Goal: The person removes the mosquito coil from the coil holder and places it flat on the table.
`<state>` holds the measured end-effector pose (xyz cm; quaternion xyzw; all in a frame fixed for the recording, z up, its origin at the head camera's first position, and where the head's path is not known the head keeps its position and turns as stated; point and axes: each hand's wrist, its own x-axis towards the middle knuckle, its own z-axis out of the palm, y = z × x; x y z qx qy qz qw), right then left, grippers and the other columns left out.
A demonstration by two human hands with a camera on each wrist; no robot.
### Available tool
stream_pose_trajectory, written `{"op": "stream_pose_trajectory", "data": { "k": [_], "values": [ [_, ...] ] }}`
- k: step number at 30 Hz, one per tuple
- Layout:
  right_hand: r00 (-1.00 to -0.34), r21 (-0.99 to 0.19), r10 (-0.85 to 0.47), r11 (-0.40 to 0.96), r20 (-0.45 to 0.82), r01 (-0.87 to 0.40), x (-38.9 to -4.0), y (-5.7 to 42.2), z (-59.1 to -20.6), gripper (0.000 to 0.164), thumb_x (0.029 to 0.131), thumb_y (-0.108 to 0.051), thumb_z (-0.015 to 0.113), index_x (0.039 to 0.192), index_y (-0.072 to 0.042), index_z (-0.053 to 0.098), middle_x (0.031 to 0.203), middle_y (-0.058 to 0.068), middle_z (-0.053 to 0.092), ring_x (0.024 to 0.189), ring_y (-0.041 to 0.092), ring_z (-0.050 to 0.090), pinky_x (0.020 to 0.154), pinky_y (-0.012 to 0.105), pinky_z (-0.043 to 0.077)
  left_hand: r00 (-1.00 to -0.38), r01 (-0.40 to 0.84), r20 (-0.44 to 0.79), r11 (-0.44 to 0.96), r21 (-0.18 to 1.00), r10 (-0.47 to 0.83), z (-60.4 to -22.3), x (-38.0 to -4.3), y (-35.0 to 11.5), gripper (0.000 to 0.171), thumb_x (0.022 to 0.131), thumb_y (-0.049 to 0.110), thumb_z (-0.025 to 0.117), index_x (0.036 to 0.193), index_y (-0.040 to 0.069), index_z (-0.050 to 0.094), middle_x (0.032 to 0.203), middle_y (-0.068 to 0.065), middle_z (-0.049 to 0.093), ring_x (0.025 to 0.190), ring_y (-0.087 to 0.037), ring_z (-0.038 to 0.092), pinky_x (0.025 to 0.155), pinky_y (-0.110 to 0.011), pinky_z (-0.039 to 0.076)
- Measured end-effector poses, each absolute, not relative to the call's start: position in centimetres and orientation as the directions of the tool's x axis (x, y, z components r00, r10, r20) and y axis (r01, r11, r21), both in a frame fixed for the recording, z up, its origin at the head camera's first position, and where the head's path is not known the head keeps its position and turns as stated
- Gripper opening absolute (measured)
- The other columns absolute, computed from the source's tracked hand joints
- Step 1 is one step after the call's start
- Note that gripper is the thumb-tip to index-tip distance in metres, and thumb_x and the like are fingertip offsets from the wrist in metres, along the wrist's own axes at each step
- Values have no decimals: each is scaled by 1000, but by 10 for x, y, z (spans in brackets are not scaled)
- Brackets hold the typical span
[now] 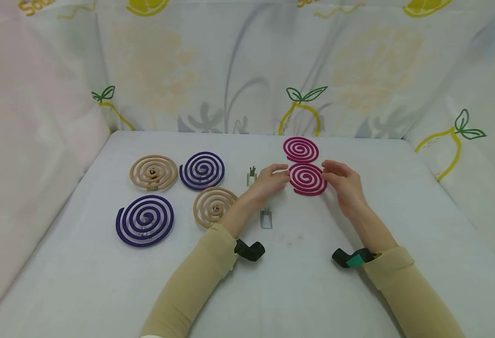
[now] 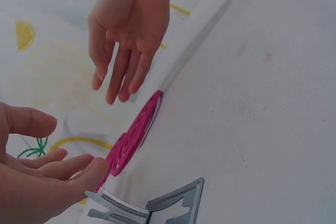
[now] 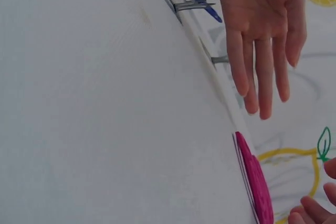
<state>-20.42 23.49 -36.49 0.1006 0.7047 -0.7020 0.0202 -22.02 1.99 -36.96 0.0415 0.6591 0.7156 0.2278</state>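
Observation:
Two pink mosquito coils lie flat on the table in the head view, the near pink coil (image 1: 307, 178) touching or overlapping the far pink coil (image 1: 300, 149). My left hand (image 1: 271, 180) is at the left edge of the near coil, fingers extended towards it. On the opposite side hovers my right hand (image 1: 344, 185), its fingertips at the coil's right edge in this view. Both wrist views show the hands raised, with fingers loosely straight and nothing between them. A small metal coil stand (image 2: 198, 195) shows below my left hand in the left wrist view.
To the left lie two purple coils (image 1: 146, 218) (image 1: 203, 170) and two tan coils (image 1: 153, 172) (image 1: 214, 206), metal stands showing through them. Two bare stands (image 1: 266, 220) (image 1: 251, 178) are beside my left forearm. A lemon-print cloth (image 1: 247, 65) hangs behind the table.

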Motion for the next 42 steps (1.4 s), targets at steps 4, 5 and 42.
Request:
{"op": "stream_pose_trajectory", "data": {
  "k": [4, 5, 42],
  "values": [
    [-983, -988, 99, -24, -154, 153, -199, 226, -359, 46, 99, -5, 56, 144, -3, 48, 139, 7, 53, 133, 20, 44, 111, 21, 41, -891, -235, -213, -5, 972, 402, -365, -215, 14, 49, 102, 8, 50, 150, 2, 39, 154, -18, 43, 141, -26, 44, 116, -39, 40],
    [-984, -989, 95, -32, -150, 147, -198, 223, -358, 46, 99, -4, 56, 144, -3, 48, 138, 7, 54, 134, 21, 45, 109, 20, 42, -888, -226, -207, 2, 974, 410, -364, -213, 12, 49, 103, 8, 49, 150, 2, 38, 154, -18, 43, 141, -26, 44, 116, -39, 40],
    [-982, -999, -185, -33, -22, 28, -168, 123, -324, 42, 97, 0, 58, 139, -2, 54, 139, 14, 57, 129, 24, 56, 109, 32, 47, -956, 16, -45, 203, 979, 290, -346, -165, -169, 44, 101, 11, 57, 143, 1, 49, 146, -20, 51, 130, -20, 54, 102, -16, 45]
  ]
}}
